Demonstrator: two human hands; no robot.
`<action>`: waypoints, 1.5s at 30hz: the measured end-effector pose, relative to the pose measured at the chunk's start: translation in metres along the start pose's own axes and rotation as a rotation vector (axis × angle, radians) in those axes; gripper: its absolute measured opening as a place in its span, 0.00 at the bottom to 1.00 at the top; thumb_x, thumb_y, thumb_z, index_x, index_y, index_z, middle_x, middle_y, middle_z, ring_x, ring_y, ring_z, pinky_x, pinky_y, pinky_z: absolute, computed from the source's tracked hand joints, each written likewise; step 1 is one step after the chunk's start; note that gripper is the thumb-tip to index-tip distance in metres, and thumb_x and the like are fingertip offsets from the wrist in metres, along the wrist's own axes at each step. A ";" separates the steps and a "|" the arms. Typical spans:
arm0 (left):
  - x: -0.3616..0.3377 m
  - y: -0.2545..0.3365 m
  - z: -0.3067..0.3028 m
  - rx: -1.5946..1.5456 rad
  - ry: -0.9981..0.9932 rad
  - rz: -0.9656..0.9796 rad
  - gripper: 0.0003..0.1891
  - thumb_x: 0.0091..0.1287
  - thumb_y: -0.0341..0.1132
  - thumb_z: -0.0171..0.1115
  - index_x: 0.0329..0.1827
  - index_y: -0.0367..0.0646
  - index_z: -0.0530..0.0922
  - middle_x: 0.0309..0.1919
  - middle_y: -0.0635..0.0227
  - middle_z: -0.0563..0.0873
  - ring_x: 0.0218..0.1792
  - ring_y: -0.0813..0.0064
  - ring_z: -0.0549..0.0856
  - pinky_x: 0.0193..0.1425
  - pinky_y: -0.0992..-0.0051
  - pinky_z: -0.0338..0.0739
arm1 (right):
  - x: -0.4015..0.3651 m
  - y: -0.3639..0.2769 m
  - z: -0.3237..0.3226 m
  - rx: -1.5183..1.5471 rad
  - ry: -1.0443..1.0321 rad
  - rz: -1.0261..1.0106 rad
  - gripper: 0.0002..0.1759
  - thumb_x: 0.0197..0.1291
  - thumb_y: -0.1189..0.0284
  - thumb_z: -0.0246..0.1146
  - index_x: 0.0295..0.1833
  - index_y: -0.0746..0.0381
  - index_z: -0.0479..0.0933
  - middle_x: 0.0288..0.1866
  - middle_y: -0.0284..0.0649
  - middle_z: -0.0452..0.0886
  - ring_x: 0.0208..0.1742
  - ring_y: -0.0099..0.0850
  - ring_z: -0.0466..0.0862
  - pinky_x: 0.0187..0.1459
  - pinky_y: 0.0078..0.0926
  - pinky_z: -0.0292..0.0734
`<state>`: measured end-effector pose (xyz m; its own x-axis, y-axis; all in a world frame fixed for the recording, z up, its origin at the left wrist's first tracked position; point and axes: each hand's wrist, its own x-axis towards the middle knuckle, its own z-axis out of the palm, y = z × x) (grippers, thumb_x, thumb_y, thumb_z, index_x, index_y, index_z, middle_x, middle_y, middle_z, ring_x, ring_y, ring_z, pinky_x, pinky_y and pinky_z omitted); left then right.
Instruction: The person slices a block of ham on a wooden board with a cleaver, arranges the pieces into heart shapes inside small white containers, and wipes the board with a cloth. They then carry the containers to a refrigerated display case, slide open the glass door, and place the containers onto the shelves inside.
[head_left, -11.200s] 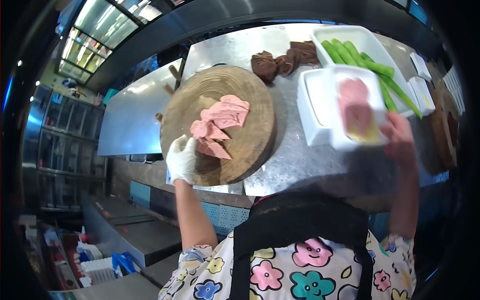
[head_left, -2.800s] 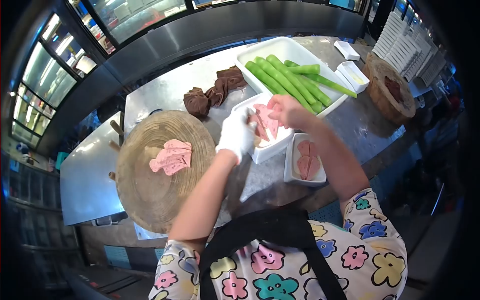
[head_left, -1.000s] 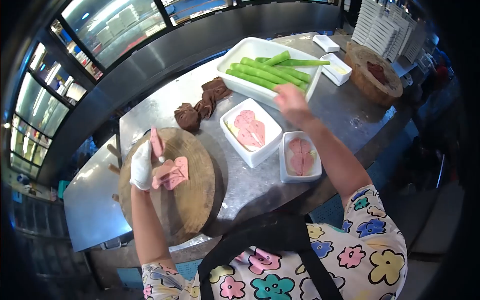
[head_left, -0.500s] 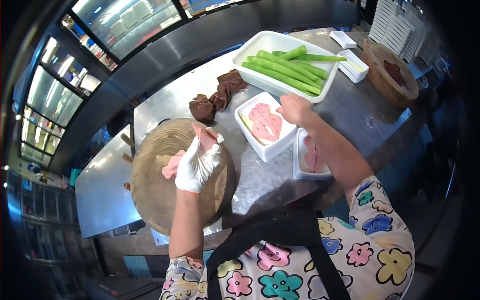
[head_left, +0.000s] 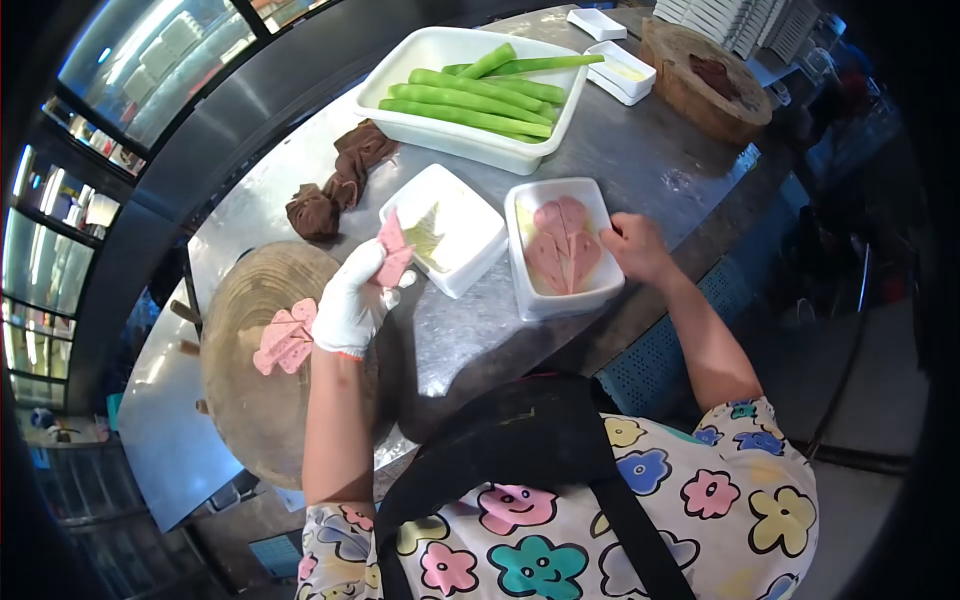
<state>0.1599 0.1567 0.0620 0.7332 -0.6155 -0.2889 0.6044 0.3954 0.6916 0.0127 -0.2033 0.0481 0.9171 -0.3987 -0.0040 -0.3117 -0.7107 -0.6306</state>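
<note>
My left hand, in a white glove, pinches a few thin pink ham slices near the front corner of a white box. Some green and yellowish food shows on that box's floor. Beside it stands another white box, where pink ham slices are fanned out like petals over something pale. My bare right hand has its fingers curled at this box's right rim; the thumb is partly hidden. More pink slices lie on the round wooden chopping block, left of my glove.
A large white tub of long green stalks stands at the back. Left of it lies a crumpled brown cloth. Small white dishes and a second wooden block are at the far right of the metal table.
The view has shifted right. The left box, which showed pink slices, now shows greens; petal-arranged slices are in the right box. My right hand moved from the left box to the right one.
</note>
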 end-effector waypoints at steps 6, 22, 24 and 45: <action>0.027 0.012 0.016 0.351 0.004 -0.054 0.17 0.70 0.38 0.59 0.54 0.35 0.77 0.40 0.64 0.87 0.31 0.78 0.85 0.21 0.85 0.68 | -0.007 0.023 0.019 0.046 0.005 0.087 0.18 0.58 0.63 0.59 0.33 0.71 0.80 0.32 0.60 0.81 0.38 0.55 0.85 0.42 0.46 0.78; 0.034 0.015 0.046 0.270 -0.027 -0.052 0.24 0.67 0.31 0.60 0.67 0.40 0.70 0.53 0.64 0.83 0.44 0.81 0.85 0.30 0.82 0.73 | 0.076 -0.128 0.071 0.961 -0.369 -0.135 0.13 0.66 0.71 0.63 0.52 0.67 0.82 0.34 0.35 0.83 0.27 0.18 0.78 0.24 0.16 0.73; 0.041 0.024 0.040 0.640 -0.016 -0.061 0.23 0.65 0.23 0.55 0.65 0.40 0.72 0.46 0.67 0.83 0.39 0.82 0.82 0.33 0.85 0.74 | 0.089 -0.124 0.066 0.748 -0.303 -0.177 0.11 0.66 0.72 0.64 0.51 0.65 0.84 0.34 0.34 0.83 0.27 0.17 0.78 0.25 0.16 0.73; -0.075 0.044 -0.035 1.169 0.933 0.677 0.11 0.66 0.26 0.62 0.50 0.37 0.85 0.45 0.64 0.88 0.46 0.76 0.85 0.53 0.76 0.78 | 0.119 -0.135 0.092 -0.162 -0.249 -0.676 0.11 0.56 0.68 0.64 0.40 0.64 0.81 0.40 0.53 0.83 0.48 0.50 0.82 0.50 0.46 0.77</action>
<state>0.1423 0.2437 0.0907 0.9354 0.2155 0.2805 -0.1167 -0.5606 0.8199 0.1869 -0.1013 0.0615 0.9452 0.2864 0.1566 0.3263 -0.8391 -0.4353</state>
